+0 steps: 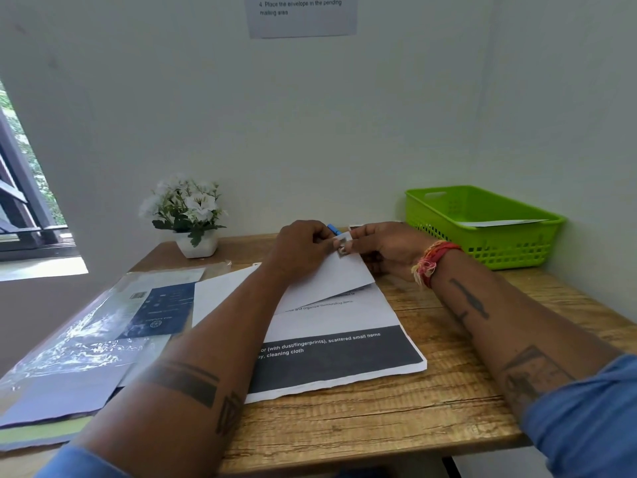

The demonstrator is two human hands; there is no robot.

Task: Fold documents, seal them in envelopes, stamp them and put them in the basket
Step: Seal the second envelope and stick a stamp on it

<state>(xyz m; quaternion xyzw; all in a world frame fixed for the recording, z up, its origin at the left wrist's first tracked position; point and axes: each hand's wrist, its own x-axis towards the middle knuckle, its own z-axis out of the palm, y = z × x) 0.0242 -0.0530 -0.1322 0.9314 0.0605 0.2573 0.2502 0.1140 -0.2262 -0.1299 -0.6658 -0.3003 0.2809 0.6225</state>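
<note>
Your left hand [303, 248] and right hand [382, 248] both pinch a little stamp [342, 246] on the white envelope [327, 281], which lies over papers [344, 339]. The green basket [482, 250] sits at 2 o'clock.

The wall notice [300, 15] read "4. Place the envelope in the pending mailing area"; the printed sheet [331, 360] read "scattered small items… cleaning cloth".
</note>
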